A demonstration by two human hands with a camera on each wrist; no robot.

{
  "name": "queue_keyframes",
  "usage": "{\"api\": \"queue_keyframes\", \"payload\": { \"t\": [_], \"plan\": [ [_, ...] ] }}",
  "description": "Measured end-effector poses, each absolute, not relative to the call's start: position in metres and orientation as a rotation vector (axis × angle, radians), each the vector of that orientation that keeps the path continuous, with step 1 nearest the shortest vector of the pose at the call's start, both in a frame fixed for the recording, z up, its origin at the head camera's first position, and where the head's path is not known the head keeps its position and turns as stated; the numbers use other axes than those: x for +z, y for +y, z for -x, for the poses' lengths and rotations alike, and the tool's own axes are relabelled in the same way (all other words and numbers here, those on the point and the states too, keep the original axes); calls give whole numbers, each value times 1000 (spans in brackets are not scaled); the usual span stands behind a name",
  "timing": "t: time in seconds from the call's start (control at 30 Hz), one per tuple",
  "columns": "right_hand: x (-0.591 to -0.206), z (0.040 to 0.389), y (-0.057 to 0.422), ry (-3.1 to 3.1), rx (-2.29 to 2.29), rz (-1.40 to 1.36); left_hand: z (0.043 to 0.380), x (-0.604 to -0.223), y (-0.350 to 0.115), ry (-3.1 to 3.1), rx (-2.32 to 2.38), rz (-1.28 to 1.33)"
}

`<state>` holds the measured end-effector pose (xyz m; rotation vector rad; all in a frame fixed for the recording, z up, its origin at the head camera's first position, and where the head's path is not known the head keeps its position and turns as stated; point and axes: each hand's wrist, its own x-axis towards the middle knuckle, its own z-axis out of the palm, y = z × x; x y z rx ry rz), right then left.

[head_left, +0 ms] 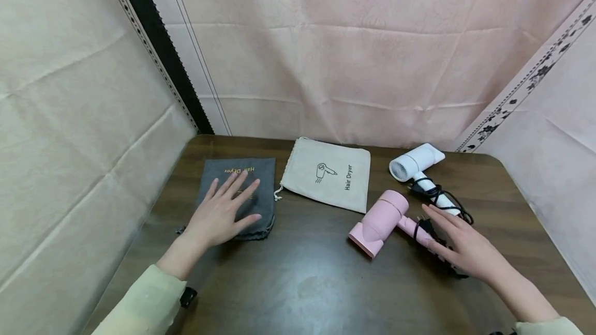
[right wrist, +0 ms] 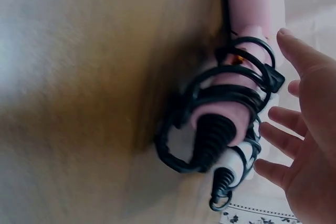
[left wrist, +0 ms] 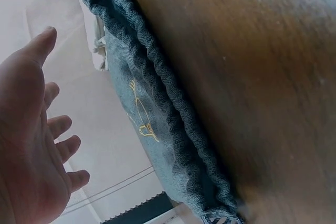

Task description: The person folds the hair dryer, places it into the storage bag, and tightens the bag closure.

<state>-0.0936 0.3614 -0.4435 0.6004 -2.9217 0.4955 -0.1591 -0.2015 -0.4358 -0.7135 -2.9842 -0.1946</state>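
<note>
Fingers spread, my left hand (head_left: 222, 217) hovers over a dark grey drawstring bag (head_left: 264, 190) with gold lettering. The left wrist view shows a gap between that hand (left wrist: 31, 129) and the grey bag (left wrist: 157, 108), whose gathered mouth faces the camera. My right hand (head_left: 463, 244) is held above the handle of a pink hair dryer (head_left: 379, 221), fingers extended. Black cord (right wrist: 231, 95) is wound around the pink handle in the right wrist view, beside the right hand (right wrist: 310, 129). Behind it lies a white hair dryer (head_left: 414, 163), its handle also wrapped in black cord.
A cream drawstring bag (head_left: 326, 174) printed "Hair Dryer" lies flat near the back middle of the brown table (head_left: 298, 293). Pale cloth (head_left: 372, 66) hangs behind the table, with more cloth at both sides.
</note>
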Motion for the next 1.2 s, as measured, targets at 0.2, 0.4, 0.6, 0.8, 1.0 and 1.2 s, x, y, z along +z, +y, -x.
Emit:
{"api": "queue_keyframes", "payload": {
  "t": [0.2,0.4,0.6,0.8,1.0,1.2],
  "plan": [
    [-453,92,356,-2877,483,-633,160,-436,-196,-2976,-195,786],
    [-464,95,354,-2824,458,-669,155,-434,-189,-2953,-203,838],
    [-469,95,351,-2785,453,-679,151,-436,-186,-2940,-204,854],
    [-474,95,348,-2695,454,-720,148,-440,-185,-2930,-200,872],
    [-476,94,346,-2665,503,-695,144,-443,-184,-2924,-216,880],
    [-475,96,344,-2643,590,-685,142,-444,-183,-2929,-224,878]
  ]
}}
